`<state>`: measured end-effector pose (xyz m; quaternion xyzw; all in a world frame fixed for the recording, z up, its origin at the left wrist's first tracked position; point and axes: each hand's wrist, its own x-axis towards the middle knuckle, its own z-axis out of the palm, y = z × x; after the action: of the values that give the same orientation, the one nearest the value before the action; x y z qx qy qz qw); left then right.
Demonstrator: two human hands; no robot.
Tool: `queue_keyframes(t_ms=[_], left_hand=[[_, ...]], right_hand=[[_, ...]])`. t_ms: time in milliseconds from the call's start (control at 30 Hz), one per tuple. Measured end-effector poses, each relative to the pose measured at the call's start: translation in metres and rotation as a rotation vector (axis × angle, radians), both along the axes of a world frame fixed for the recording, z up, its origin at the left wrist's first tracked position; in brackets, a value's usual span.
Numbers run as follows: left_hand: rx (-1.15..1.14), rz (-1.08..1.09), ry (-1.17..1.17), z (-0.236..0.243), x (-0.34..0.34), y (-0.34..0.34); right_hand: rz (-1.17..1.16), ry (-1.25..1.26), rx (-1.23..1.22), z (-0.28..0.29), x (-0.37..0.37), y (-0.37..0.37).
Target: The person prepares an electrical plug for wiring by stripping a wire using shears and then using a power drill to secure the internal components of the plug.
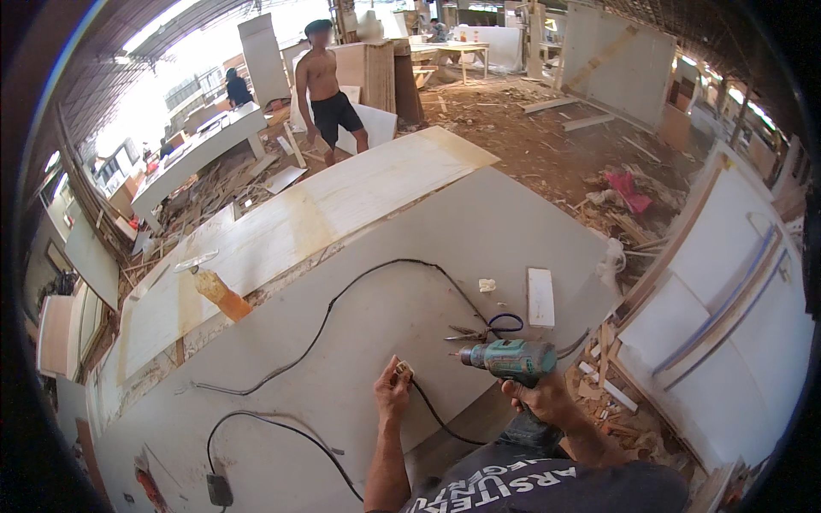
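Observation:
My right hand [547,402] grips a green power drill [517,359] by its handle, the chuck pointing left toward my left hand [393,398]. The left fingers are pinched on a small whitish piece [404,369], too small to name. A black cable [436,410] runs down from beside that piece toward my lap. Just beyond the drill, pliers [467,333] with a blue handle loop [506,322] lie on the grey board [385,316]. A long black cable [333,299] curves across the board, its bare end at the left.
Near the pliers lie a white block [540,297] and cream scraps [487,285]. A bottle of orange liquid [224,297] rests at the board's far-left edge, a black adapter [220,490] near left. Beyond, a person [325,85] stands on a debris-strewn floor [530,154]. White panels [727,316] lean right.

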<state>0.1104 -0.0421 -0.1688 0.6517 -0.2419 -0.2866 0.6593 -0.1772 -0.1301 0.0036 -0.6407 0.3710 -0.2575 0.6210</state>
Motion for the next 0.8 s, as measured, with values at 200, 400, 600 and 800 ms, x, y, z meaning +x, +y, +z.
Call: queue_keyframes(t_ms=[200, 400, 600, 800], left_hand=[[0.079, 0.021, -0.05, 0.0, 0.001, 0.003], [-0.017, 0.02, -0.002, -0.005, -0.003, -0.005], [-0.001, 0.002, 0.003, -0.013, 0.005, 0.003], [0.018, -0.021, 0.024, -0.011, 0.001, 0.003]], right_hand=[[0.101, 0.088, -0.095, 0.01, 0.007, -0.009], [0.122, 0.038, -0.001, 0.006, 0.018, -0.012], [0.171, 0.01, -0.003, 0.013, 0.023, -0.012], [0.183, 0.033, 0.042, 0.004, 0.016, -0.012]])
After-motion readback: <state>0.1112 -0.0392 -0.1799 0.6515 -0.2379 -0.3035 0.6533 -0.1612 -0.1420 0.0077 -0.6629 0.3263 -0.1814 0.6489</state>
